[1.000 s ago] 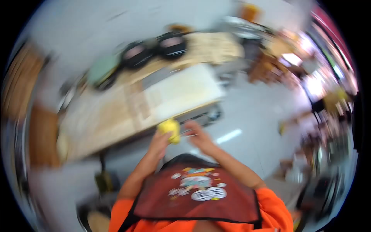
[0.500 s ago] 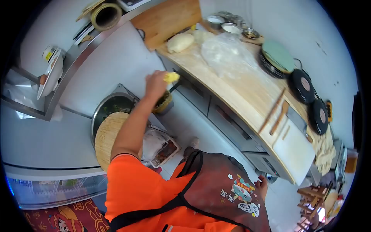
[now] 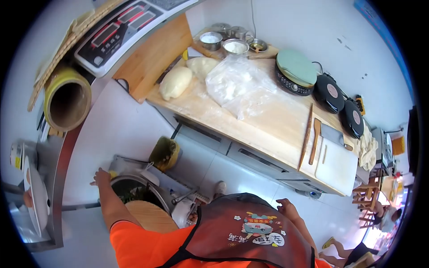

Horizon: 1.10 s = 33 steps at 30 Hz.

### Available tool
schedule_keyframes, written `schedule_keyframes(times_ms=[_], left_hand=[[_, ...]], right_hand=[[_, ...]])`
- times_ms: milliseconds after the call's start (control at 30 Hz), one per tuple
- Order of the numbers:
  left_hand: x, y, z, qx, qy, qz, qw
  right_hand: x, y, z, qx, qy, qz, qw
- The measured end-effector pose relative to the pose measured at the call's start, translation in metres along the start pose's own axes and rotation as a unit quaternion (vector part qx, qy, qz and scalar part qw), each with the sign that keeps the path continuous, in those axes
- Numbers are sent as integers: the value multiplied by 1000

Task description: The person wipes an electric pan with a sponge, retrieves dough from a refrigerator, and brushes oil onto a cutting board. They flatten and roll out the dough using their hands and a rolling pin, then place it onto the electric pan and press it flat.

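The left hand, fingers partly spread (image 3: 102, 177) (whether gripping, one cannot tell), reaches beside a yellow item (image 3: 113, 173) near the steel pot (image 3: 157, 193), apparently a placing or grasping step calling for rim clearance; the right hand (image 3: 288, 209) hangs loosely open.

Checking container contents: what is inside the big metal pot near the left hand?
Green leafy-looking pieces show in the open part of the metal pot. The round wooden board and the left arm hide the rest, so contents there cannot be seen.

The apron (image 3: 258, 227) reads "幸福" and "满满"
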State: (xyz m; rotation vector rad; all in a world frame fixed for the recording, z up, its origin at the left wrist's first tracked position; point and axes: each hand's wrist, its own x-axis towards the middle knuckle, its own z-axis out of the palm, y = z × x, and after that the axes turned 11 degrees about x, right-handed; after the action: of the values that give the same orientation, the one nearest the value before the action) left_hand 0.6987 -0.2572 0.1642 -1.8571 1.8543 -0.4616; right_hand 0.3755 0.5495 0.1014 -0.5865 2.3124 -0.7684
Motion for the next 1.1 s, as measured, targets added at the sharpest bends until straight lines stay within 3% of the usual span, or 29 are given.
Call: schedule_keyframes(times_ms=[67,167,200,267,333,400,467,600,733,767,800,833,867,900,933,1033,1100], left_hand=[[-8,10,-19,-5,6,-2,1000],[1,47,-38,-54,82,97,990],[-27,62,-74,-104,106,114,982],[-15,93,-80,-243,85,189,948],[9,129,-74,-197,230,255,919],[-17,139,-142,-346,231,230,880],[-8,148,-173,-372,251,214,868],[65,173,-218,-441,252,148,849],[137,194,-249,-564,248,104,781],[122,192,-266,-595,189,106,774],[141,200,-267,-560,245,117,783],[189,206,-258,-470,391,142,778],[234,210,-251,-340,561,133,743],[269,212,-246,-291,628,116,713],[270,213,-257,-297,612,122,723],[218,217,-294,-503,368,120,773],[196,221,-307,-542,309,112,773]], right_hand=[[-3,3,2,18,1,45,999],[-13,12,1,27,-26,74,997],[-18,18,1,27,-39,78,996],[-25,37,6,47,-8,74,996],[-34,7,-11,38,-6,64,997],[-29,38,-8,84,19,46,995],[-30,55,-4,96,49,42,993],[-22,27,-21,74,106,43,991],[7,1,-35,87,153,32,984],[15,-9,-39,91,157,31,983],[24,-16,-40,93,155,29,983],[35,-24,-42,96,152,26,983],[48,-32,-44,97,151,20,983],[61,-43,-47,107,137,36,984],[75,-53,-49,106,135,28,985],[113,-86,-55,101,114,14,988],[140,-108,-61,100,94,15,990]])
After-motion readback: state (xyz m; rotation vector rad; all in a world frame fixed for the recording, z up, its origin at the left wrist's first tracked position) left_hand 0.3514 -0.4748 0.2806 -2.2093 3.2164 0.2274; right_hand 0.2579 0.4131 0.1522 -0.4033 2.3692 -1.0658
